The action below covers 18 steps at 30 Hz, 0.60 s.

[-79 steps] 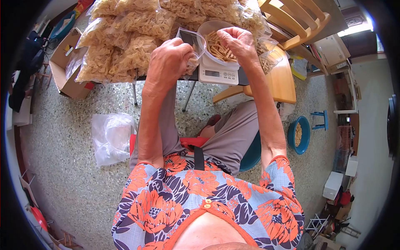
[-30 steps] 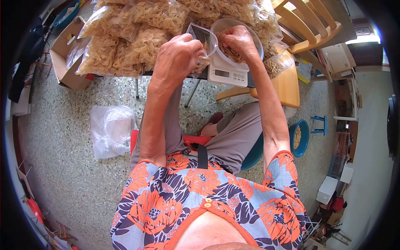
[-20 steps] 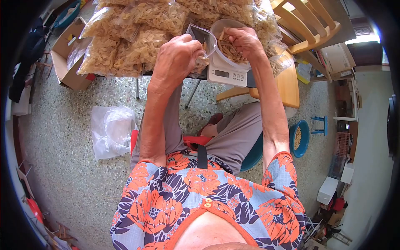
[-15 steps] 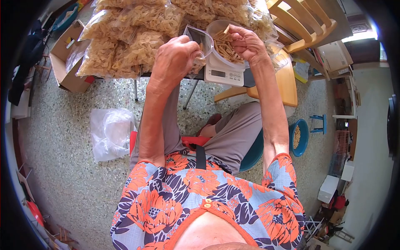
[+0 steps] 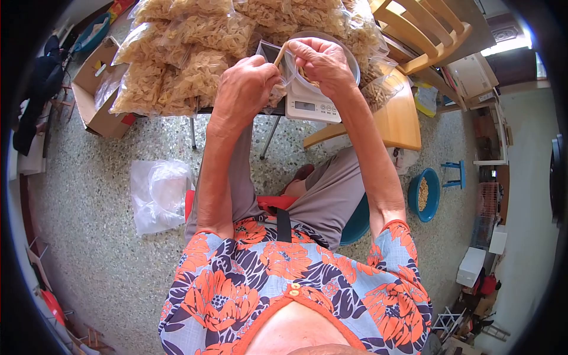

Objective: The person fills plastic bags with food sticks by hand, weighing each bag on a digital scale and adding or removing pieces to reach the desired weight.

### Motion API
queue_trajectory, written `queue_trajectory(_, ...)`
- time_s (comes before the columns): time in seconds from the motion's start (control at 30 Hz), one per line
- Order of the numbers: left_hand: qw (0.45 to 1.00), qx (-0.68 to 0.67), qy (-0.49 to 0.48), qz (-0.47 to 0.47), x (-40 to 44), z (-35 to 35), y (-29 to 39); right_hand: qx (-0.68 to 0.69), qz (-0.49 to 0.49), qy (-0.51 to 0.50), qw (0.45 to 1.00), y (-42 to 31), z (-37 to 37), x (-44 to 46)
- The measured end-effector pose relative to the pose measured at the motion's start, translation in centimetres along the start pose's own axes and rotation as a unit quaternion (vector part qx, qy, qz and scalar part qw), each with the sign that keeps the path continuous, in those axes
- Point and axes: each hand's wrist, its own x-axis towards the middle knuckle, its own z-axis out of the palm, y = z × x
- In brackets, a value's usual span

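Observation:
My left hand [image 5: 247,86] is closed on the edge of a clear plastic bag [image 5: 289,72] at the table's front edge. Between the fingertips of my right hand [image 5: 324,64] is a thin tan stick [image 5: 281,54], tilted, right beside the bag's mouth and my left fingers. Under my right hand a clear round bowl [image 5: 355,62] rests on a white kitchen scale [image 5: 312,109]. My hand covers much of the bowl and most of the similar sticks inside. The scale's display is too small to read.
Filled bags of tan strips [image 5: 195,74] are piled across the table. Right of the scale, another bag of sticks [image 5: 378,92] lies by a wooden chair [image 5: 402,118]. An open cardboard box [image 5: 89,97], a plastic bag [image 5: 158,195] and a blue basin [image 5: 433,198] are on the floor.
My right hand has moved left from over the bowl to the bag's mouth, carrying the stick. My left hand keeps its grip on the bag. The view has shifted slightly.

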Motion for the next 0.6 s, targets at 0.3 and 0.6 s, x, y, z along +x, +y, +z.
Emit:
queue_trajectory(0.3, 1.000, -0.017, 0.012, -0.004, 0.0, 0.0, -0.3, -0.553, -0.085, 0.099, 0.823, 1.4, -3.2, 1.6)
queue_trajectory(0.6, 1.000, -0.018, 0.019, -0.002, -0.1, -0.1, -0.5, -0.652, 0.002, 0.081, 0.754, 0.7, -1.7, 2.2)
